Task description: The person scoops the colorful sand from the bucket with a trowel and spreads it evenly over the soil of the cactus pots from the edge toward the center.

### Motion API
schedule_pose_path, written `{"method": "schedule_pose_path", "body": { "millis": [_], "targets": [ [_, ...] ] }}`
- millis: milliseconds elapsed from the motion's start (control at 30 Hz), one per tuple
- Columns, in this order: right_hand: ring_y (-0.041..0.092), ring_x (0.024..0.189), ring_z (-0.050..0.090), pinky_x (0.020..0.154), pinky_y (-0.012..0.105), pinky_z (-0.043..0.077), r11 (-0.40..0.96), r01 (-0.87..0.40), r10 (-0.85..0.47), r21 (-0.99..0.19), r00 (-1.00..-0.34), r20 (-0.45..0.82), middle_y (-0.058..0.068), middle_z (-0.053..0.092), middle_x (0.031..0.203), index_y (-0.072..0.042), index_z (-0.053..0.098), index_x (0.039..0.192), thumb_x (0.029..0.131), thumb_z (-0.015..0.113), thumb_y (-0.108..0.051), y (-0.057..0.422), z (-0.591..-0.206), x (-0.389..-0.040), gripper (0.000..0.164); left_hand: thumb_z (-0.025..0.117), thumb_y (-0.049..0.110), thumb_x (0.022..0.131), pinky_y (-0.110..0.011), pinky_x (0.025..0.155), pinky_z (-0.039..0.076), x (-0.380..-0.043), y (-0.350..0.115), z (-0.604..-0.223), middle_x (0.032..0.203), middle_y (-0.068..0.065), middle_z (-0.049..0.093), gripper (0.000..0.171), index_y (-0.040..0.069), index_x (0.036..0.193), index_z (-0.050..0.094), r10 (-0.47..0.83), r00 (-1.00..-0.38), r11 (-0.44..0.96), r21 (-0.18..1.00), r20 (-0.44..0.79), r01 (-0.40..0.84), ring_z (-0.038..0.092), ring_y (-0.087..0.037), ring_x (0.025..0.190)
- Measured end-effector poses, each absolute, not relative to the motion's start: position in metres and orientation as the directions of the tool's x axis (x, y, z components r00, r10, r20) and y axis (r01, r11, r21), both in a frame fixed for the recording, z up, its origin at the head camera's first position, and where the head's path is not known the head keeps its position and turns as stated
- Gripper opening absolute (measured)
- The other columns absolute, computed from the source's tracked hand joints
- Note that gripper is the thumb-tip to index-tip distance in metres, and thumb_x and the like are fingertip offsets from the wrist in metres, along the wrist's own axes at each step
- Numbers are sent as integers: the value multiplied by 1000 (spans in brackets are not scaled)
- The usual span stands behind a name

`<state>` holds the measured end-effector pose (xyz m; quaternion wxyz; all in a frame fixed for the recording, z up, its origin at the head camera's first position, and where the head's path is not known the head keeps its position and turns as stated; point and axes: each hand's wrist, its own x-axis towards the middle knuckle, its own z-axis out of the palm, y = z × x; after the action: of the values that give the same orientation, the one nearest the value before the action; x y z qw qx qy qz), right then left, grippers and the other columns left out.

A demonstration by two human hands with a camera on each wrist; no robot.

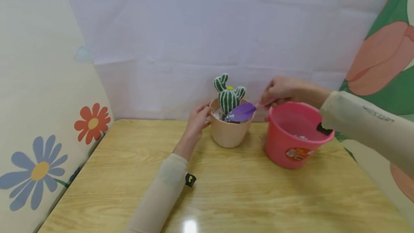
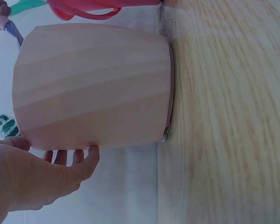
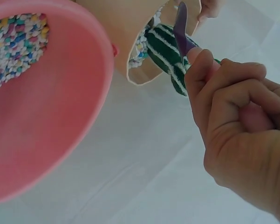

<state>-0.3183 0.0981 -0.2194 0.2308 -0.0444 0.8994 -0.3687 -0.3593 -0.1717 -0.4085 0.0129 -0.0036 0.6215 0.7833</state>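
A beige flower pot (image 1: 229, 135) stands on the table, holding a green-and-white striped toy cactus (image 1: 228, 100) with a yellow top. My left hand (image 1: 196, 119) grips the pot's left side, fingers curved against its wall near the rim. In my right hand (image 1: 280, 90) is the pink handle of a toy shovel, curled fingers wrapped round it. The shovel's purple blade (image 1: 242, 112) tilts down over the pot's opening, beside the cactus, with small pale pebbles at its tip. Colourful pebbles (image 3: 142, 49) also lie inside the pot around the cactus base.
Right of the pot stands a pink bucket (image 1: 279, 148), with multicoloured pebbles (image 3: 18, 44) inside. My right forearm passes above its rim. A white cloth (image 1: 168, 46) hangs behind the wooden table (image 1: 233, 197); flower-painted walls flank both sides.
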Motion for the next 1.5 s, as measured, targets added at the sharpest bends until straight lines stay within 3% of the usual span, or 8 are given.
{"method": "schedule_pose_path", "body": {
  "millis": [200, 467, 767, 967, 1167, 1233, 1333, 1500],
  "targets": [
    [10, 59, 57, 51, 20, 47, 771, -8, -273, -637, -908, -318, 15, 73, 85, 6, 74, 104, 92, 77, -14, 107, -216, -311, 23, 60, 18, 95, -47, 99, 50, -363, -175, -412, 128, -13, 63, 42, 9, 136, 64, 0, -1000, -221, 975, -25, -24, 57, -29, 122],
    [12, 62, 59, 57, 24, 52, 762, -49, -258, -646, -938, -233, 12, 73, 83, 2, 76, 99, 91, 79, -21, 131, -213, -301, 25, 61, 27, 96, -42, 103, 44, -363, -182, -409, 128, -7, 63, 39, 10, 131, 67, -106, -993, -58, 997, 47, 54, 54, -23, 120],
    [19, 64, 55, 59, 31, 48, 778, -49, -153, -626, -982, -112, 11, 70, 87, -2, 74, 110, 89, 81, -36, 168, -211, -282, 40, 60, 22, 99, -39, 94, 50, -351, -180, -394, 118, -4, 66, 26, 10, 119, 70, -274, -900, 84, 941, 338, 328, 59, -21, 111],
    [23, 61, 56, 55, 34, 49, 848, -169, -153, -503, -985, 75, 8, 70, 83, -4, 74, 110, 91, 78, -38, 189, -215, -263, 39, 61, 9, 96, -36, 89, 52, -328, -161, -382, 108, -7, 70, 18, 3, 111, 72, -109, -792, 170, 797, 600, 580, 63, -19, 99],
    [23, 56, 57, 53, 33, 47, 897, -276, -214, -344, -955, 207, 2, 69, 74, -5, 75, 103, 93, 77, -32, 200, -221, -260, 29, 63, 2, 94, -34, 78, 58, -306, -135, -385, 102, -11, 73, 16, -1, 107, 71, 122, -720, 180, 698, 683, 693, 68, -22, 89],
    [20, 56, 58, 52, 31, 47, 892, -339, -274, -299, -931, 240, -1, 69, 72, -5, 75, 100, 93, 77, -28, 203, -227, -263, 24, 64, 3, 94, -33, 78, 57, -301, -127, -392, 103, -11, 72, 16, -1, 108, 71, 195, -723, 188, 699, 662, 690, 68, -22, 88],
    [13, 61, 64, 54, 28, 52, 851, -466, -396, -244, -873, 285, -3, 70, 74, -6, 75, 96, 93, 77, -19, 205, -243, -270, 13, 64, 6, 96, -30, 80, 56, -295, -118, -405, 103, -9, 72, 17, -1, 111, 71, 275, -776, 184, 761, 568, 622, 68, -21, 90],
    [8, 68, 68, 57, 27, 55, 774, -612, -553, -161, -778, 298, 0, 73, 82, -5, 73, 92, 91, 76, -5, 200, -272, -284, 4, 61, 9, 100, -37, 88, 57, -285, -107, -416, 102, -14, 72, 25, -3, 120, 68, 384, -891, -48, 969, 243, 244, 69, -25, 94]
  ]
}}
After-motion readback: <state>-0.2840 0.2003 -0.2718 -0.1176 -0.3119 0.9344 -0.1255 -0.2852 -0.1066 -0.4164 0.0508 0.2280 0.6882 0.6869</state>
